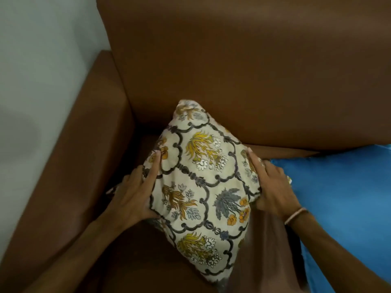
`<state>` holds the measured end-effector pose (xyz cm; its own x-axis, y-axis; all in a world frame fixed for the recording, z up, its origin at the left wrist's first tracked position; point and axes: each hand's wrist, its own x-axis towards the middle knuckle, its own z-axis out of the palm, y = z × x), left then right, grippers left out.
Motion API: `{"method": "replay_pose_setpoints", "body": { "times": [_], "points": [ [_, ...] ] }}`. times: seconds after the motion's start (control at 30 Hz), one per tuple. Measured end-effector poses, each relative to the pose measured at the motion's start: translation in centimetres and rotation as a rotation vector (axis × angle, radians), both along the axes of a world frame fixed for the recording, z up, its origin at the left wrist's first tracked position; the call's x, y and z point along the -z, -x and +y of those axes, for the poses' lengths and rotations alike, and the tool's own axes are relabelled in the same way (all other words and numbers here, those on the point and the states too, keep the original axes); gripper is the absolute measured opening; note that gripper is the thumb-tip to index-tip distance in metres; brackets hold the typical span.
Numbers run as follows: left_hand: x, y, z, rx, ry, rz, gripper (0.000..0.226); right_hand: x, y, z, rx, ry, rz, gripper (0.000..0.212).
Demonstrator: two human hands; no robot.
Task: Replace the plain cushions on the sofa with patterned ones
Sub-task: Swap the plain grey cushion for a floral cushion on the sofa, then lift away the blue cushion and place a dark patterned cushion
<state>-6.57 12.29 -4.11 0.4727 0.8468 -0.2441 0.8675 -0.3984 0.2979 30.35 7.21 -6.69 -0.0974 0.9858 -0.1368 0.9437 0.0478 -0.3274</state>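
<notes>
A cream patterned cushion (201,187) with yellow, grey and orange flowers stands on one corner in the left corner of the brown sofa (254,70), leaning towards the backrest. My left hand (135,193) grips its left edge, fingers spread over the fabric. My right hand (268,185), with a thin bracelet on the wrist, grips its right edge. A plain blue cushion (342,208) lies on the seat directly to the right, touching my right hand.
The sofa's left armrest (69,176) runs along the left side. A pale wall (42,70) stands behind it. The backrest fills the upper view.
</notes>
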Motion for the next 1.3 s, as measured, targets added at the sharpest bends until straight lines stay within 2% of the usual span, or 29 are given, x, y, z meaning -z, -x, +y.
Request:
{"method": "replay_pose_setpoints", "body": {
  "times": [0.07, 0.13, 0.2, 0.27, 0.4, 0.53, 0.6, 0.67, 0.73, 0.83, 0.9, 0.93, 0.97, 1.07, 1.13, 1.2, 1.3],
  "points": [
    [-2.2, -0.3, 1.5, 0.025, -0.271, -0.012, 0.159, -0.9, 0.3, -0.8, 0.081, -0.2, 0.001, 0.136],
    [-4.2, -0.3, 4.1, 0.077, -0.493, -0.054, 0.13, -2.5, 0.2, 0.3, 0.117, -0.421, -0.002, 0.119],
    [-6.2, -0.5, 8.0, 0.095, -0.587, -0.027, 0.111, -4.1, 0.1, 3.2, 0.146, -0.548, -0.036, 0.106],
    [-7.5, -1.0, 11.5, 0.074, -0.552, 0.032, 0.113, -5.2, 0.2, 6.2, 0.183, -0.543, -0.086, 0.109],
    [-7.7, -2.1, 14.6, 0.059, -0.376, 0.19, 0.144, -4.6, 0.4, 9.1, 0.185, -0.439, -0.145, 0.117],
    [-6.9, -2.2, 10.4, -0.015, -0.486, 0.153, 0.153, -3.2, -3.5, 5.9, 0.206, -0.358, -0.139, 0.127],
    [-6.6, -3.1, 5.9, 0.033, -0.587, 0.113, 0.143, -2.7, -7.8, 2.4, 0.334, -0.301, -0.135, 0.133],
    [-5.5, -5.7, 0.3, 0.109, -0.58, 0.02, 0.117, -2.4, -13.2, -2.0, 0.542, -0.233, -0.141, 0.127],
    [-3.6, -11.4, -6.1, 0.021, -0.307, -0.133, 0.106, -2.5, -19.5, -7.3, 0.755, -0.116, -0.15, 0.118],
    [-1.4, -23.0, -13.2, -0.366, 0.438, -0.474, 0.092, -2.7, -26.4, -13.2, 0.934, -0.008, 0.03, 0.111],
    [1.6, -30.8, -15.7, -0.548, 0.817, -0.655, 0.071, -2.3, -28.7, -16.1, 0.958, 0.006, 0.217, 0.102],
    [2.8, -34.5, -16.4, -0.565, 0.921, -0.744, 0.065, -2.0, -29.3, -17.4, 0.957, 0.006, 0.286, 0.094],
    [3.7, -37.6, -16.9, -0.587, 0.942, -0.809, 0.065, -1.6, -29.6, -18.3, 0.956, 0.007, 0.332, 0.086],
    [3.3, -43.6, -16.8, -0.764, 0.786, -0.948, 0.084, -1.2, -31.3, -19.4, 0.975, 0.005, 0.46, 0.075],
    [0.3, -45.5, -15.0, -0.767, 0.532, -0.933, 0.092, -1.8, -32.9, -18.7, 1.028, 0.072, 0.725, 0.072],
    [-4.0, -46.4, -13.5, -0.607, 0.269, -0.897, 0.094, -3.1, -34.0, -17.8, 1.074, 0.182, 1.074, 0.065],
    [-10.2, -46.2, -14.3, -0.17, -0.181, -0.673, 0.084, -5.1, -35.8, -17.1, 1.174, 0.224, 1.405, 0.071]
  ]
}}
